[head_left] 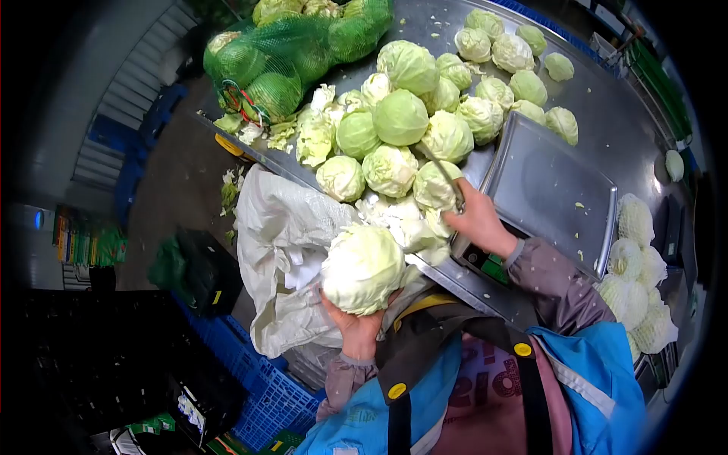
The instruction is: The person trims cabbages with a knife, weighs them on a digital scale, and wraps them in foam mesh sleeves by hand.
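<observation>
In the head view, the cabbage (364,269) lies to the left of the right hand's fingers and nearer to the body, with a gap between them. It is the left hand (355,327) which is nearer, because it touches the cabbage and supports it from below and from the side; its fingers are curled against the leaves, though partly hidden. The cabbage is almost round, so I cannot tell a clear long axis. The fingers of the right hand (483,221) are wrapped around the knife (446,171), whose blade runs forward and leftward from them, toward the pile (400,117) and not toward the held cabbage. The right forearm comes from the lower right, slanting inward in front of the scale (557,189). The left wrist is low, just beside the bag (280,220), and its hand reaches forward under the cabbage.
</observation>
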